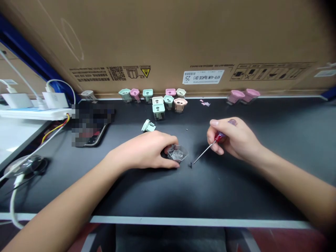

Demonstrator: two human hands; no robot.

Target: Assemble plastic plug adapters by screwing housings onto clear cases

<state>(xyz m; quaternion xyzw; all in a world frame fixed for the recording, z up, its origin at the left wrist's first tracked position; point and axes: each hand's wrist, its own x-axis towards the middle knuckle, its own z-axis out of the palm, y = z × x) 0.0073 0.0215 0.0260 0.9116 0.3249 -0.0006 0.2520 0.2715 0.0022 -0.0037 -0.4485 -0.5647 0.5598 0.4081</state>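
Observation:
My left hand [147,150] rests on the black table with its fingers closed round a small clear plastic piece [177,153]. My right hand [232,138] grips a red-handled screwdriver [207,149]; its thin shaft slants down and left. The tip touches a tiny black screw [190,164] lying on the table just right of the clear piece. A single pale green plastic part [148,126] lies on its side a little beyond my left hand.
Several pastel green, pink and beige plastic housings [168,100] stand in a cluster at the table's back, and two pink ones [243,95] sit further right. A large cardboard box [168,45] walls the back. A phone [90,134], power strip [34,112] and cables lie left.

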